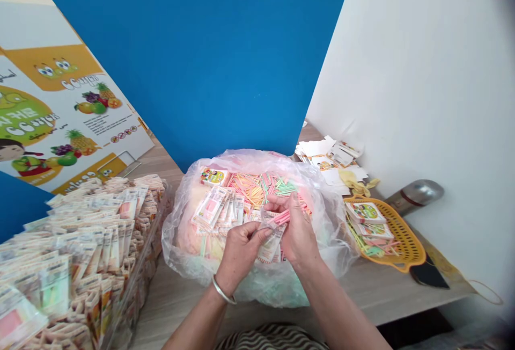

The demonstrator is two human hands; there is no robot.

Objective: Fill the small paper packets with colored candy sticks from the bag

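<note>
My left hand (240, 245), a silver bangle on its wrist, pinches the edge of a small clear packet (272, 236). My right hand (296, 232) grips a pink stick (281, 217) at the packet's mouth. Both hands hover over a clear plastic bag (189, 242) full of loose coloured sticks (253, 186). A row of filled packets (217, 208) lies in the bag just left of my hands, with a small printed box (214, 176) behind them.
A big heap of filled packets (80, 242) fills the left of the wooden table (374, 291). A yellow basket (406, 242) with printed boxes stands at the right, flat box blanks (330, 157) behind it. A blue divider (201, 60) and white wall (422, 81) close off the back.
</note>
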